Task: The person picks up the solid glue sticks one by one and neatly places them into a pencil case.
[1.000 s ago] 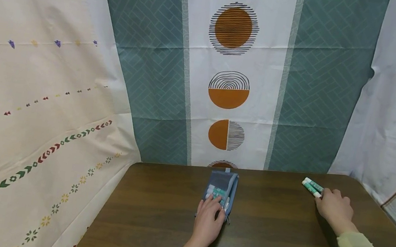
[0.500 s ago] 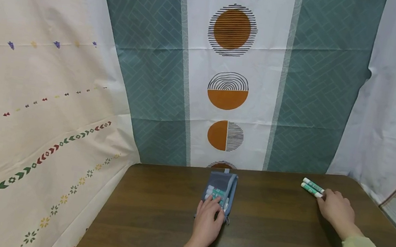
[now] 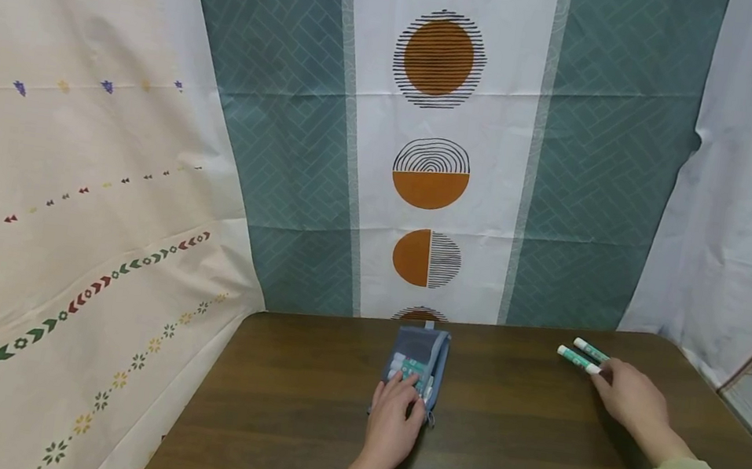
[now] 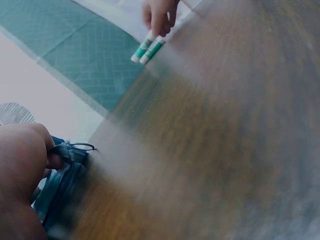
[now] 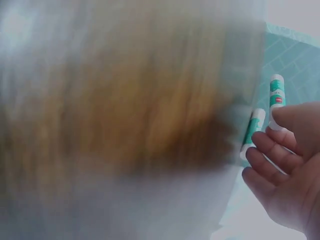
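Note:
At the table's middle, my left hand [image 3: 393, 427] lies over the lower end of a blue-grey mesh zip pouch [image 3: 415, 341], gripping its edge. Several green-and-white sticks [image 3: 412, 366] show inside it. In the left wrist view, the zip pull [image 4: 82, 146] of the pouch sticks out beside the fingers. On the right, my right hand [image 3: 632, 399] pinches one glue stick [image 3: 576, 360] by its near end, thumb against fingers. A second glue stick [image 3: 591, 348] lies just behind it. The right wrist view shows the held stick [image 5: 276, 92] at the thumb tip and the other [image 5: 254, 130] near the fingertips.
The dark wooden table [image 3: 293, 430] meets a green and white patterned curtain [image 3: 296, 137] along its back edge. A cream embroidered cloth [image 3: 68, 186] hangs to the left. Pale cloth [image 3: 749, 220] hangs at the right.
My right hand has shifted slightly left, and the glue stick in it has moved left, away from the second one. My left hand and the pouch have stayed in place.

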The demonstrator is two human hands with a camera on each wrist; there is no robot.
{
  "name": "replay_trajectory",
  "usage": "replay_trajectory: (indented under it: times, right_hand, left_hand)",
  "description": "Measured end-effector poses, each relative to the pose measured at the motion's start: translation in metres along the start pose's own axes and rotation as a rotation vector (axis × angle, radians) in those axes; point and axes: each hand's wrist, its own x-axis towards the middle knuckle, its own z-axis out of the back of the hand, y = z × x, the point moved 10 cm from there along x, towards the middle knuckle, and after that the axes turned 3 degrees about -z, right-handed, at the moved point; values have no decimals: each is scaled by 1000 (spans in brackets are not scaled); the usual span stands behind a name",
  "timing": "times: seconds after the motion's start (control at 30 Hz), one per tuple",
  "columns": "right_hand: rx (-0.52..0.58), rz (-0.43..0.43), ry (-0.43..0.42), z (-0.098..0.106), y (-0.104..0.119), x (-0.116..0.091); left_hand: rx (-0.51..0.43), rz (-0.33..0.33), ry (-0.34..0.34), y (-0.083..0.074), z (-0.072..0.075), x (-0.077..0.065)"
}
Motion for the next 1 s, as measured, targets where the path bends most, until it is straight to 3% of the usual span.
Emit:
replay_trajectory:
  times: [1.0]
  right_hand:
    - [59,125,48,-21,87,1]
  left_hand:
    - [7,1,1,1,-1,1]
